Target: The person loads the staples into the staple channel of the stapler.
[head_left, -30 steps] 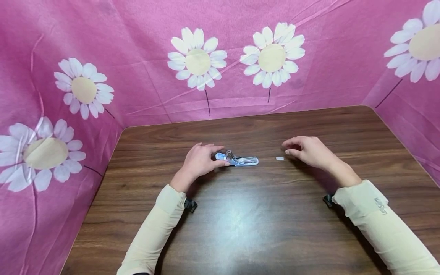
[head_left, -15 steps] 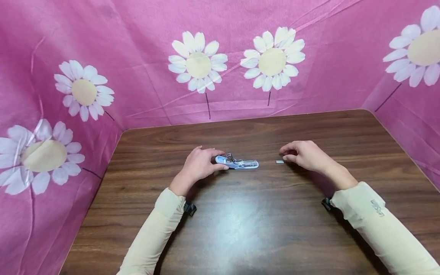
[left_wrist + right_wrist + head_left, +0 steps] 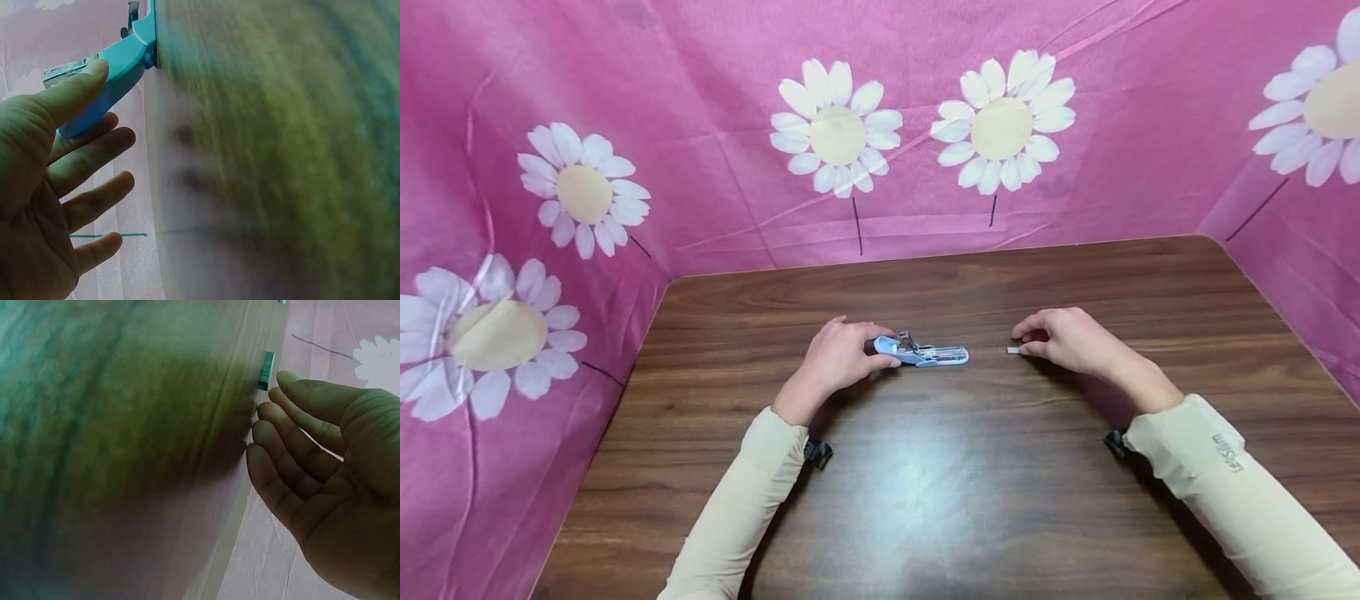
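Observation:
A light-blue stapler (image 3: pixel 936 358) lies on the brown wooden table, opened up so that its metal channel shows, pointing right. My left hand (image 3: pixel 838 357) holds its left end, thumb on the near side and index finger on the far side. In the left wrist view the thumb presses the blue body (image 3: pixel 119 75) while the other fingers spread loosely. Right of the stapler sits a short grey strip of staples (image 3: pixel 1012 351). My right hand (image 3: pixel 1071 340) is at the strip's right end, thumb and fingertips close beside it, fingers gently bent in the right wrist view.
The table (image 3: pixel 910 492) has a rounded back corner at the right. Pink cloth (image 3: pixel 722 150) printed with large white daisies hangs behind it and along both sides. Each wrist carries a small black mount (image 3: pixel 817 452).
My right hand has come down and left to the staple strip, its fingertips now at the strip's end. My left hand stays on the stapler.

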Demonstrator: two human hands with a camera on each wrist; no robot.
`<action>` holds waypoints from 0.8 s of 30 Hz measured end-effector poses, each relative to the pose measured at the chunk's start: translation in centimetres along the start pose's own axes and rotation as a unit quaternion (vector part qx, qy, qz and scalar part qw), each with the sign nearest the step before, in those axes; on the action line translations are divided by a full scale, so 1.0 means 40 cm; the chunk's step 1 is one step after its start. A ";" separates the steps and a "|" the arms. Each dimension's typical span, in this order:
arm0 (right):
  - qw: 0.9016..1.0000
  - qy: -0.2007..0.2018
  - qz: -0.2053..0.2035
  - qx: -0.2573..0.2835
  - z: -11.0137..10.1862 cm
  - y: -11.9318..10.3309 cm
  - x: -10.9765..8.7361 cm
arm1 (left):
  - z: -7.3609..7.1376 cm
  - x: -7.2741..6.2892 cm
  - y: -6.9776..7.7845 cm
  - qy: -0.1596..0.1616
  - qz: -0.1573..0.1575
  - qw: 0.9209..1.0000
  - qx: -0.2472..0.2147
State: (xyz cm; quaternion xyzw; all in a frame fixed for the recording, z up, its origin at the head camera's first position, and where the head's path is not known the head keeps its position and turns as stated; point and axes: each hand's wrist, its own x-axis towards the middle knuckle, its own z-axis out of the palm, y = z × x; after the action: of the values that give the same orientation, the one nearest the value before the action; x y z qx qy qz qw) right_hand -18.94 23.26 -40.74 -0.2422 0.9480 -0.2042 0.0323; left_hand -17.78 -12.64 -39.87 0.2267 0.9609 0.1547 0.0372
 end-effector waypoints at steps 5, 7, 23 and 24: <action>1.000 -0.007 -0.003 -0.001 0.000 -0.002 -0.002 | -0.004 0.000 0.004 -0.007 -0.006 1.000 -0.006; 1.000 -0.010 -0.004 -0.002 0.000 -0.005 -0.001 | -0.005 0.000 0.004 -0.007 -0.007 1.000 -0.007; 1.000 -0.016 -0.008 -0.018 0.000 -0.017 0.004 | 0.000 0.001 0.002 -0.002 -0.010 1.000 -0.020; 1.000 -0.015 -0.010 -0.020 0.000 -0.017 0.004 | -0.001 0.001 0.002 -0.002 -0.010 1.000 -0.020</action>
State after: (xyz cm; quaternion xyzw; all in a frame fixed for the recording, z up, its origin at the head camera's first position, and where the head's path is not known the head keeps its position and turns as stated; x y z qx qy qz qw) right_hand -18.77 22.64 -40.47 -0.2549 0.9488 -0.1821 0.0396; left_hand -17.80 -12.54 -39.80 0.2167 0.9597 0.1732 0.0447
